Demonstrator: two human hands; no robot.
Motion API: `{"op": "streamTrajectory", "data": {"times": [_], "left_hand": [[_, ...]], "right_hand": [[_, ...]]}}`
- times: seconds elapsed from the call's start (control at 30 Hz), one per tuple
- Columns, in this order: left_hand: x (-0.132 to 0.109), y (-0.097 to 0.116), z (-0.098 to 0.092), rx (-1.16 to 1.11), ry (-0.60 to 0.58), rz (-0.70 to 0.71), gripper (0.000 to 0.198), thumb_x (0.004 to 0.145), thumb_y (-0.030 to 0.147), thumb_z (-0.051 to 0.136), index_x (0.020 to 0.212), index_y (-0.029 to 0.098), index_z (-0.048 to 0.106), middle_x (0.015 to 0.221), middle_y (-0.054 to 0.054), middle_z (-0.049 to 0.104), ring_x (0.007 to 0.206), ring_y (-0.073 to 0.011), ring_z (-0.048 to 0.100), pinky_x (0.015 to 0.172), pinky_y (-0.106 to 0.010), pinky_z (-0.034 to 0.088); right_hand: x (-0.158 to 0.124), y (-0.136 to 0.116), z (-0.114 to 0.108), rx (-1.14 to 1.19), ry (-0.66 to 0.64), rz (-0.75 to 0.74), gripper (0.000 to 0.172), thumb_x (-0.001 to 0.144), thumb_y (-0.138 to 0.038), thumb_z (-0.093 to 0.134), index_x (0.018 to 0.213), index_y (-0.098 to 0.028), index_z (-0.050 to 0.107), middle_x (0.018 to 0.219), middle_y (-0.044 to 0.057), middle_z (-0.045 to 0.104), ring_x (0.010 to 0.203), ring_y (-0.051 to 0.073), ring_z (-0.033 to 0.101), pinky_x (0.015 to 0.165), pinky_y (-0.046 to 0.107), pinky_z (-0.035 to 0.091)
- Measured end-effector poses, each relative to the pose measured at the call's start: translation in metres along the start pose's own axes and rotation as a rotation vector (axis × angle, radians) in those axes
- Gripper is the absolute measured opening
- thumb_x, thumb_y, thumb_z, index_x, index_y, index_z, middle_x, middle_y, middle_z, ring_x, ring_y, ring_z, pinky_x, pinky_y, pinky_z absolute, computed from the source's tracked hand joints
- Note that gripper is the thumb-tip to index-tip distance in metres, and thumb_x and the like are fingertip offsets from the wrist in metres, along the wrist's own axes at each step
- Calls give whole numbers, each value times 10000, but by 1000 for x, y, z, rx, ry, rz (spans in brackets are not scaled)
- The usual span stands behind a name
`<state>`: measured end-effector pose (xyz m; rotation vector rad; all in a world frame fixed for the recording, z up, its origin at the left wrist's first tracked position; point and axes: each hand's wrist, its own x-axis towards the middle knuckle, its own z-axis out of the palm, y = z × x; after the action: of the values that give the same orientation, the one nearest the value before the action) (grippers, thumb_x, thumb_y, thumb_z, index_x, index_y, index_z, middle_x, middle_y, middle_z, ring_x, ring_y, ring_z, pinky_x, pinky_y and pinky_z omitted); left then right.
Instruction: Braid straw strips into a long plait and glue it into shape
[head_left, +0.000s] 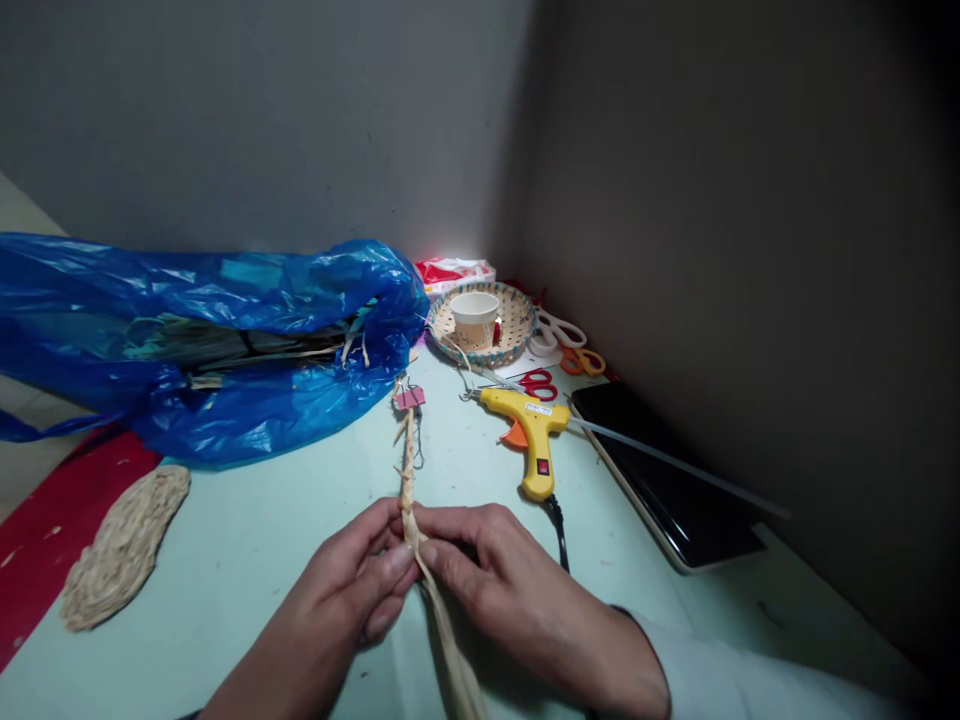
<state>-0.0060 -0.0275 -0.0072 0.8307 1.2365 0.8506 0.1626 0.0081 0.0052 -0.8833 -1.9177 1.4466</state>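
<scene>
A pale braid of dried plant fibre [408, 470] runs up the middle of the table, its far end gripped by a pink binder clip [409, 398]. My left hand [360, 580] pinches the braid from the left, thumb and fingers closed on it. From the right, my right hand [487, 570] pinches the same spot, its thumb close to the left thumb. Below the hands, loose flat fibre strands [448, 640] trail toward the bottom edge. The strands' crossing is partly hidden by my fingers.
A yellow glue gun [538, 430] with a glue stick lies right of the braid, near a black tablet-like device [660, 470]. Behind are red-handled scissors [538, 384], orange-handled scissors [582, 360] and a woven basket [517, 335] holding a paper cup [474, 322]. Leftward lie a blue plastic bag [270, 420] and a coiled braid [127, 550].
</scene>
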Motion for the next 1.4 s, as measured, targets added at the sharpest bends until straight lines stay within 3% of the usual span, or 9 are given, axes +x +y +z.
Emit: {"op": "streamTrajectory", "data": {"times": [0.1, 0.2, 0.33, 0.57, 0.7, 1.0, 1.1, 1.3, 1.4], "left_hand": [[0, 3, 0, 154, -2, 87, 234, 877, 394, 612, 1048, 239, 643, 709, 37, 561, 652, -122, 480, 574, -207, 368], [0, 10, 3, 317, 11, 129, 216, 878, 402, 591, 952, 214, 667, 682, 34, 568, 696, -150, 499, 661, -247, 393], [-2, 15, 9, 375, 107, 62, 231, 815, 412, 632, 832, 186, 676, 594, 56, 482, 617, -145, 426, 573, -246, 339], [-8, 16, 19, 401, 241, 45, 161, 752, 366, 661, 771, 207, 668, 678, 23, 628, 679, -177, 509, 637, -249, 390], [-9, 16, 21, 491, 259, 91, 236, 778, 397, 637, 633, 212, 619, 613, 30, 599, 658, -169, 509, 619, -233, 373], [-8, 18, 17, 230, 212, -6, 220, 690, 342, 732, 594, 181, 616, 513, 77, 388, 511, -93, 268, 447, -184, 214], [-8, 19, 19, 320, 259, 18, 212, 708, 326, 696, 585, 191, 587, 526, 68, 429, 536, -105, 326, 484, -190, 268], [-7, 13, 24, 683, 350, 125, 202, 773, 330, 550, 609, 218, 584, 586, 27, 569, 625, -171, 485, 573, -256, 347], [-7, 12, 25, 732, 347, 157, 208, 781, 322, 524, 610, 219, 579, 612, 17, 619, 640, -182, 532, 593, -270, 360]], "right_hand": [[-4, -1, 0, -53, -14, 11, 287, 961, -152, 389, 925, -178, 673, 836, 19, 700, 807, 157, 623, 786, 246, 442], [-9, -4, 0, -243, 18, 54, 209, 966, -190, 409, 982, -178, 617, 887, 43, 690, 836, 182, 611, 756, 268, 429], [-14, -8, 1, -462, 15, 129, 191, 992, -255, 378, 956, -177, 549, 900, 72, 655, 849, 213, 585, 720, 304, 401], [-18, -12, 2, -515, -2, 243, 203, 1004, -312, 350, 924, -210, 506, 884, 62, 607, 851, 220, 549, 715, 325, 376], [-19, -14, -1, -517, -1, 254, 160, 992, -292, 374, 951, -208, 504, 884, 65, 612, 818, 207, 549, 697, 310, 369], [-3, -6, -17, -309, 2, 161, 145, 930, -246, 518, 844, -191, 620, 690, -32, 661, 586, 96, 504, 565, 224, 324], [-8, -7, -11, -463, 68, 103, 167, 938, -236, 498, 833, -190, 618, 694, -17, 630, 611, 118, 510, 583, 250, 338], [-20, -2, 10, -952, 160, -323, 197, 855, -36, 459, 739, -163, 555, 695, 47, 580, 631, 188, 472, 625, 336, 361], [-21, 1, 15, -1008, 184, -373, 214, 824, -15, 460, 704, -178, 526, 668, 44, 570, 589, 189, 451, 564, 338, 319]]}}
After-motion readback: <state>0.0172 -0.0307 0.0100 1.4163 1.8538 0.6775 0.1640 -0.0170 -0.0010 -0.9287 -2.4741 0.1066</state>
